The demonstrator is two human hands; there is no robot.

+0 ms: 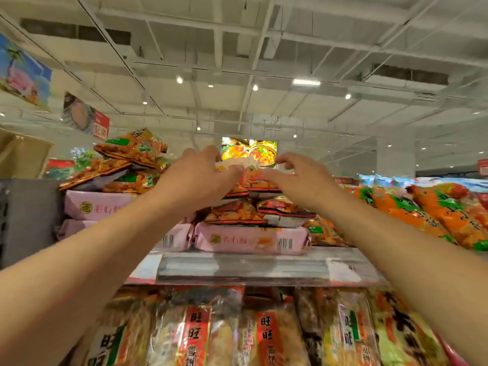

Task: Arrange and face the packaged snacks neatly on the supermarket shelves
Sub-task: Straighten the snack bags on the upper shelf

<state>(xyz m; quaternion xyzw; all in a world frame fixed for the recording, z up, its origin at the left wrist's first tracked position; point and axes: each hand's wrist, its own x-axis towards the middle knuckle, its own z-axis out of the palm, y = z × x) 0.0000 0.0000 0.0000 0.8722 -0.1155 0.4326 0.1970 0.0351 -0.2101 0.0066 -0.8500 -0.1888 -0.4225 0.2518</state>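
both hands are reaching up top; left hand [200,175] and right hand [298,178] are pinching the top snack pack [254,178] on the stack

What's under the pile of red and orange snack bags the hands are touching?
Pink packages lie flat under the red and orange bags, resting on the top shelf. The left hand and right hand cover part of the pile's top.

White grid ceiling [237,48] spanning overhead; spotlights [179,80] glowing at 12 o'clock; posters [23,72] hanging at 10 o'clock.
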